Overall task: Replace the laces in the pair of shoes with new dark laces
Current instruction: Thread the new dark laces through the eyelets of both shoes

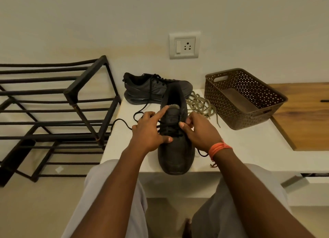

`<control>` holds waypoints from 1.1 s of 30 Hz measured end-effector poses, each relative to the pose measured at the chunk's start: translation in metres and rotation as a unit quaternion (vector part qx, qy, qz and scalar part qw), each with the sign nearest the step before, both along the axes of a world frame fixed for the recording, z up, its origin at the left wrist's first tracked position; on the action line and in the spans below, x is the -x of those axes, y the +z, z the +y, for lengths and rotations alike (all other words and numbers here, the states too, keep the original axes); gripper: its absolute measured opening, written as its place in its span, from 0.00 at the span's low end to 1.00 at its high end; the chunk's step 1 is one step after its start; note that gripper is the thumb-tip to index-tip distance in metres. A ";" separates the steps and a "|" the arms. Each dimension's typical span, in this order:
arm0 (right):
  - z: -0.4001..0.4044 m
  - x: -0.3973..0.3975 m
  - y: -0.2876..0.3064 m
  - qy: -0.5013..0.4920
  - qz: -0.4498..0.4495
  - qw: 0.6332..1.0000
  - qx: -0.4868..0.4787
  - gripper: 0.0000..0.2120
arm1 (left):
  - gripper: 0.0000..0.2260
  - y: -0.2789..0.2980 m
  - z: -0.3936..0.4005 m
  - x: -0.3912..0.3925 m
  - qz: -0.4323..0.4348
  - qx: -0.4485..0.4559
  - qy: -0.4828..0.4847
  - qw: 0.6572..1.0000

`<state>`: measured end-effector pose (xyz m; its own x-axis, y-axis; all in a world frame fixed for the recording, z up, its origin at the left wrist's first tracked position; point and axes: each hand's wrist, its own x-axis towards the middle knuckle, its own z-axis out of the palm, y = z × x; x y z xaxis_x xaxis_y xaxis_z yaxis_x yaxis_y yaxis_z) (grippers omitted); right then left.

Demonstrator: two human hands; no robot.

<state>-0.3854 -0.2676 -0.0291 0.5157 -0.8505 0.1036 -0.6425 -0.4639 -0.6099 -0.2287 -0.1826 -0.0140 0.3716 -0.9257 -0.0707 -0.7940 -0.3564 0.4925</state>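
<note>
- Fingertips (183, 125) of the right hand (199, 130) pinch the dark lace (170, 130) at an upper eyelet, apparently threading it.
- Left hand (149, 130) steadies the black shoe (175, 148) at frame centre, index finger extended.

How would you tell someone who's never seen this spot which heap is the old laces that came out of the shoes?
Find the brown perforated basket on the white ledge under the wall socket. Just left of it, between the basket and the near black shoe, lies a loose tangle of old laces. They are pale olive, while the laces in both shoes are black.
</note>
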 end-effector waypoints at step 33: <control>0.005 0.004 0.006 -0.137 -0.191 0.969 -0.070 0.18 | 0.39 -0.007 -0.001 0.000 0.126 0.073 0.060 0.988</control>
